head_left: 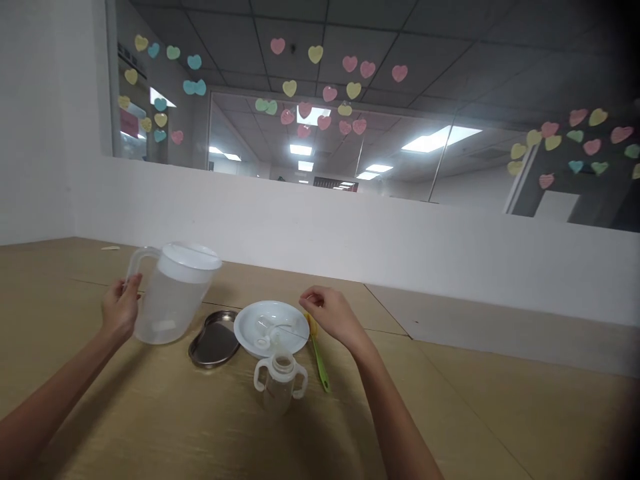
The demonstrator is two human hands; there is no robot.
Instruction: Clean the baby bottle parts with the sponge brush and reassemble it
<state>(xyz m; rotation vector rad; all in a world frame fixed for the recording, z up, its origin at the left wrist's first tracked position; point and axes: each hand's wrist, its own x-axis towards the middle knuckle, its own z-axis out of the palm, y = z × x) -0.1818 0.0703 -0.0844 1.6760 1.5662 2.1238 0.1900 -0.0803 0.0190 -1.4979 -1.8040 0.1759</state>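
Note:
My left hand point(120, 308) is wrapped round the handle of a translucent plastic pitcher point(173, 300) with a white lid. The pitcher leans slightly; I cannot tell whether its base touches the table. Over the right rim of a white bowl point(245, 333), my right hand point(327, 310) hangs with curled fingers and nothing visible in them. Clear and white bottle parts point(270, 332) lie inside the bowl. In front of it stands a clear baby bottle point(279, 387) with two white handles and an open top. Below my right hand lies a brush point(321, 367) with a green handle and yellow head.
A kidney-shaped metal tray point(215, 341) sits between the pitcher and the bowl. The wooden table point(475, 400) runs back to a low white wall point(300, 227). Above that is a window with heart-shaped paper notes point(315, 53).

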